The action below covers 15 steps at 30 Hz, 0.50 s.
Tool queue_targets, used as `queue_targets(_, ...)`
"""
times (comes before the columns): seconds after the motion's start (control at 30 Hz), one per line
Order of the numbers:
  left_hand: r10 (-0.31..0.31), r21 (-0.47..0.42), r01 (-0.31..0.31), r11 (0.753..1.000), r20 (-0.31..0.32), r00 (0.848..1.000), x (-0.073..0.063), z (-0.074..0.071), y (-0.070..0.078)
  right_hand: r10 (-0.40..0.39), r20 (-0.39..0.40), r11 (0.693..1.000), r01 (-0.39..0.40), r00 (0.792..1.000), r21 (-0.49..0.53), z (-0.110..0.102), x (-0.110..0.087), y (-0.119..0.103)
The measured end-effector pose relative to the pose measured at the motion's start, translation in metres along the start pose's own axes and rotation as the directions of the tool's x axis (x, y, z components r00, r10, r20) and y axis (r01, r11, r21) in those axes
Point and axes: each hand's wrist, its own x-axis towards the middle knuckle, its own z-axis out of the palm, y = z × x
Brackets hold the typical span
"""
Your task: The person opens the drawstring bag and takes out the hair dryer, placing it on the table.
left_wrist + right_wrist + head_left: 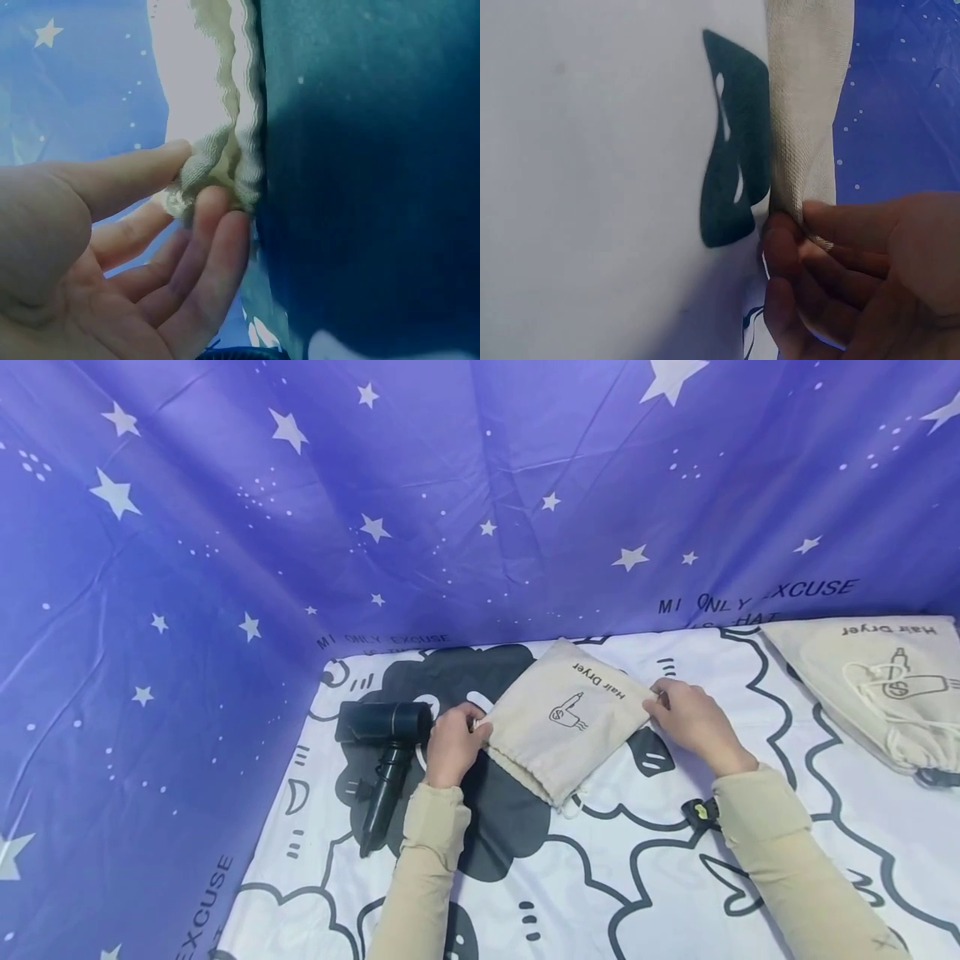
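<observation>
A cream cloth drawstring pouch [525,735] printed "Hair Dryer" lies tilted on the bedding between both hands. My left hand [454,742] pinches a corner of its gathered mouth; the left wrist view shows thumb and fingers at the ruffled edge [247,112], which stands slightly apart. At the opposite end, my right hand [693,718] pinches a bottom corner of the cloth between thumb and fingers, as the right wrist view also shows [802,150]. A dark blue hair dryer [386,727] lies just left of my left hand, its cord bundled along the handle.
Another "Hair Dryer" pouch [847,668] with cords lies at the far right. The white bedding [570,893] carries black cartoon sheep drawings. Purple star-printed curtains [450,460] rise behind and on the left. A black strap [699,813] shows by the right wrist.
</observation>
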Motion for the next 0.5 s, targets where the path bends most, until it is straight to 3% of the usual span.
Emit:
queue_targets(0.13,0.006,-0.028,-0.006,1.000,-0.016,1.000,-0.003,-0.006,-0.003,-0.012,-0.030,1.000,0.012,0.999,0.018,0.000,0.002,-0.003)
queue_targets(0.5,-0.012,-0.029,0.013,0.999,0.019,1.000,-0.019,-0.031,-0.004,-0.022,-0.070,0.997,0.027,0.997,0.068,0.003,0.009,-0.014)
